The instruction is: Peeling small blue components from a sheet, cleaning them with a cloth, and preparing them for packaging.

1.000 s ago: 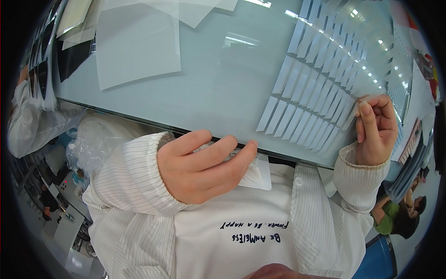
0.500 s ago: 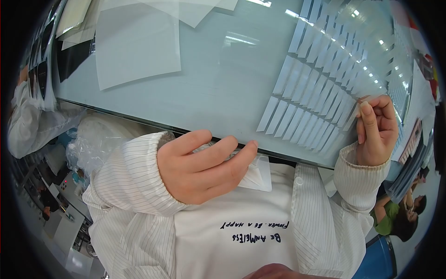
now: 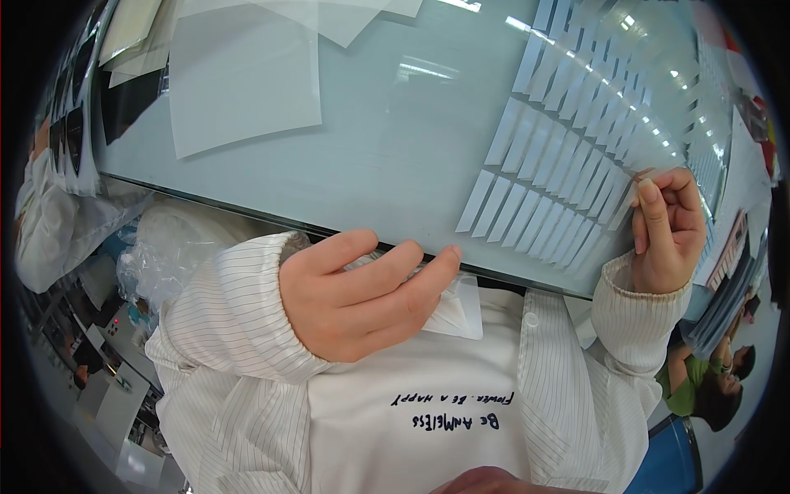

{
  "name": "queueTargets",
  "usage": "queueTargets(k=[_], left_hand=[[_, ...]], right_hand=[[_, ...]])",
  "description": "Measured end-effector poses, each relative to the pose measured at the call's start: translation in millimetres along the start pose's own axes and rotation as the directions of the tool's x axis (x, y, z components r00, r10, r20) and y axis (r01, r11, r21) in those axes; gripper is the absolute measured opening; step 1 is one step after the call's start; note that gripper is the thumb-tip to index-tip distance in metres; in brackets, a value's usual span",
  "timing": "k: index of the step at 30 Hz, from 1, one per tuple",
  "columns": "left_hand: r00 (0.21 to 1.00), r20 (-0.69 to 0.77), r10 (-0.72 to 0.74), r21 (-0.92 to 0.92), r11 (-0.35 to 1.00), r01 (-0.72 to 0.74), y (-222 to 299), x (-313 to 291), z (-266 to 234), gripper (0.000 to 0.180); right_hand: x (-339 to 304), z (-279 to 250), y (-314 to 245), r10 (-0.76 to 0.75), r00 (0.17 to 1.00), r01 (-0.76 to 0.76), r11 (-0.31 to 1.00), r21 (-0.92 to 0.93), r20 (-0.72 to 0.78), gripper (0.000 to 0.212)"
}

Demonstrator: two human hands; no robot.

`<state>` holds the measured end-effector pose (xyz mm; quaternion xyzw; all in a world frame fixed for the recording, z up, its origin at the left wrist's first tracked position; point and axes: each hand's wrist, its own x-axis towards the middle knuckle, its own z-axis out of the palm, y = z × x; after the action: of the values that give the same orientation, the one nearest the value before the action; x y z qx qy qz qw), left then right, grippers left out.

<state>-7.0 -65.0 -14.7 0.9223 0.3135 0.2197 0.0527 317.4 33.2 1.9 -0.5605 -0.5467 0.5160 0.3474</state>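
My right hand [image 3: 666, 226] is at the right side of the glass-topped table, thumb and fingertips pinched on the edge of a clear film sheet [image 3: 634, 148]. Slanted rows of pale strips [image 3: 527, 218] cover the area to its left, and bright lamp reflections run across the film. At the table's front edge, my left hand [image 3: 358, 296] has its fingers loosely bent and apart, back of the hand up; its thumb is hidden. Below its fingertips shows a white, partly see-through folded piece [image 3: 457, 313]; whether the hand touches it I cannot tell.
Translucent white sheets [image 3: 244, 82] lie at the far left of the glass table [image 3: 395, 156], over a black piece [image 3: 132, 107]. Crumpled clear plastic [image 3: 160, 259] is below the left edge. Dark stacked sheets [image 3: 716, 317] and another person [image 3: 704, 387] are at the right.
The strips have shifted very slightly to the right. My left fingertips have moved a little to the right; my right hand keeps its pinch in place.
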Motion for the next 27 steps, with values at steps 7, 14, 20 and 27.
queueTargets(k=[7,14,20,27], left_hand=[[0.998,-0.015,-0.056,0.022,0.998,0.057,-1,2,2,0.014],[0.994,-0.017,-0.110,0.001,0.994,0.110,1,3,3,0.014],[0.984,0.030,-0.175,-0.084,0.981,0.177,2,8,-4,0.014],[0.980,0.077,-0.185,-0.139,0.971,0.194,0,14,-11,0.015]], right_hand=[[0,1,0,0.004,1.000,-0.004,1.000,-0.005,-0.005,0.011],[0,0,0,0.000,1.000,0.000,1.000,-0.011,-0.001,0.011],[1,1,-1,0.004,1.000,-0.004,1.000,-0.009,-0.005,0.011],[0,1,-2,0.025,1.000,-0.025,1.000,-0.015,-0.011,0.012]])
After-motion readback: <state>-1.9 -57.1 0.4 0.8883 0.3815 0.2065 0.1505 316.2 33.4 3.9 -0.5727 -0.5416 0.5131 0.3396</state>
